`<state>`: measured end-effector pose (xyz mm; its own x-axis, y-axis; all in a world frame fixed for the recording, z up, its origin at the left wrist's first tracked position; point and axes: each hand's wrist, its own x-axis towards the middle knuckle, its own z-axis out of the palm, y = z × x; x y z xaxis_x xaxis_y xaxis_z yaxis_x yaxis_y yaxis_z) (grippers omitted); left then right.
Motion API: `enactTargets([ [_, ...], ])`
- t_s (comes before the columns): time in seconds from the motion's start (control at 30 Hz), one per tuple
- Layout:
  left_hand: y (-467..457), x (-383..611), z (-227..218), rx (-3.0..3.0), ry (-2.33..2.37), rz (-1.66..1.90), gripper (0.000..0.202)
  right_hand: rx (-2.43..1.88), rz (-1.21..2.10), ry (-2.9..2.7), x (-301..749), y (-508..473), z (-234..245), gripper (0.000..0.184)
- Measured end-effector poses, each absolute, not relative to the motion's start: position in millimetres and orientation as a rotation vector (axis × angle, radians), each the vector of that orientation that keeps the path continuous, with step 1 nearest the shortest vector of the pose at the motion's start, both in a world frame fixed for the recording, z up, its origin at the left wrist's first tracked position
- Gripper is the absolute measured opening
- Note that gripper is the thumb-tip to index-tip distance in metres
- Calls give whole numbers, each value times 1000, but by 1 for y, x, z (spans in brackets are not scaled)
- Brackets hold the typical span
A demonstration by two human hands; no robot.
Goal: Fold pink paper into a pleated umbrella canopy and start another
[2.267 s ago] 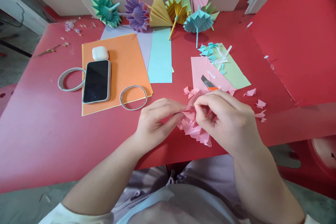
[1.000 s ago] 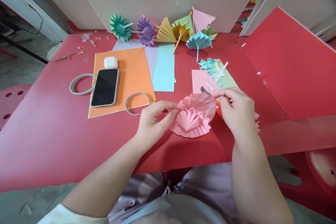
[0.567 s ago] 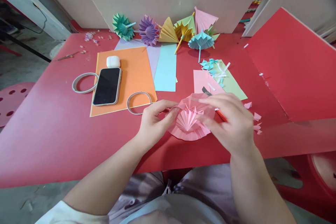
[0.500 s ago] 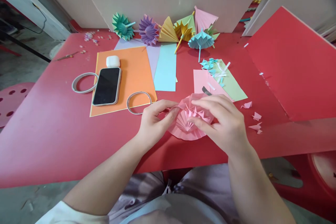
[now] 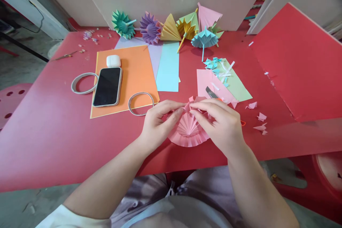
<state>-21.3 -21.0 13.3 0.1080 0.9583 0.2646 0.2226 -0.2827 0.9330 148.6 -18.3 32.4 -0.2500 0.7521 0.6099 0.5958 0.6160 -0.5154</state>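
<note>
A round, pleated pink paper umbrella top (image 5: 189, 128) is held just over the front of the red table, its folds fanning out from the centre. My left hand (image 5: 161, 123) pinches its far left edge between thumb and fingers. Close beside it, my right hand (image 5: 220, 123) pinches the same far rim, so both sets of fingertips nearly meet. Behind the right hand lie scissors, their dark blade (image 5: 211, 92) on pink paper (image 5: 204, 80) and an orange handle (image 5: 243, 123) partly hidden. Pink paper scraps (image 5: 262, 117) rest to the right.
Finished paper umbrellas (image 5: 205, 39) in several colours line the back wall. A phone (image 5: 107, 87) and white earbud case (image 5: 113, 61) sit on orange paper (image 5: 136, 67). Two tape rolls (image 5: 84, 83) lie nearby. A red board (image 5: 299, 67) leans at the right.
My right hand has shifted left, bringing its fingertips close to the left hand's. The pink paper has turned and moved slightly left, and the scissors' orange handle now shows.
</note>
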Motion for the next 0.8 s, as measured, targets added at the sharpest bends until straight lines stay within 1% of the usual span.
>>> enactTargets([
  [0.27,-22,-21,11,1587,1168,1228,17,-1105,275,-1912,149,-18,33,11],
  [0.43,-24,-21,11,1515,1214,1208,18,-1110,245,-1907,148,-18,32,9],
  [0.63,-23,-20,10,1634,1299,1153,35,-1130,228,-1915,145,-19,32,11],
  [0.8,-23,-19,10,1694,1320,1138,33,-1135,243,-1913,143,-20,31,8],
])
